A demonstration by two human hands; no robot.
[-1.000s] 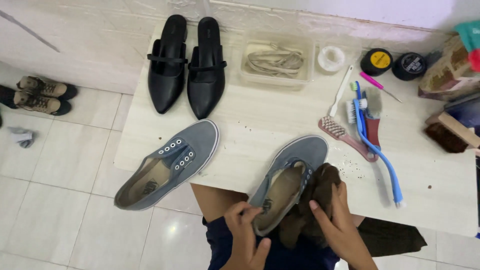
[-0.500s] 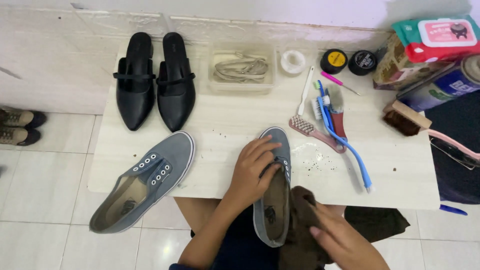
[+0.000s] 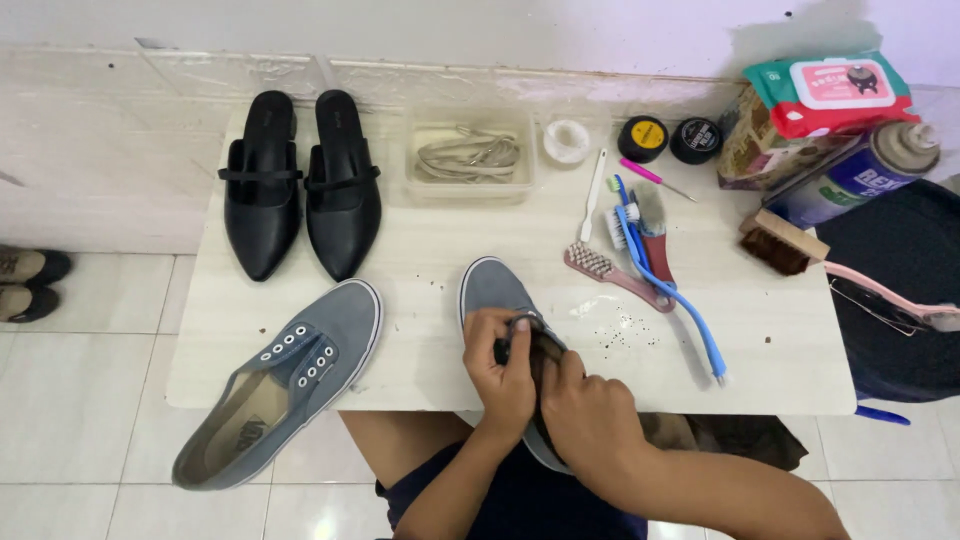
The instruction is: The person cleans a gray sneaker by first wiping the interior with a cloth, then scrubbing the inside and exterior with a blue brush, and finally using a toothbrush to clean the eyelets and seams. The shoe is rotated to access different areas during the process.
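Right of my table (image 3: 740, 330), a red-and-green wipes pack (image 3: 826, 93) tops what looks like a brown box (image 3: 752, 150). A blue-labelled spray can (image 3: 862, 172) lies beside it.

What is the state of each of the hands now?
Left hand: closed, gripping the grey sneaker.
Right hand: closed on a dark brown cloth against that sneaker.

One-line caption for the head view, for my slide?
Both hands, left and right, work a brown cloth into a grey sneaker.

Two grey sneakers (image 3: 280, 385), two black flats (image 3: 300, 185)
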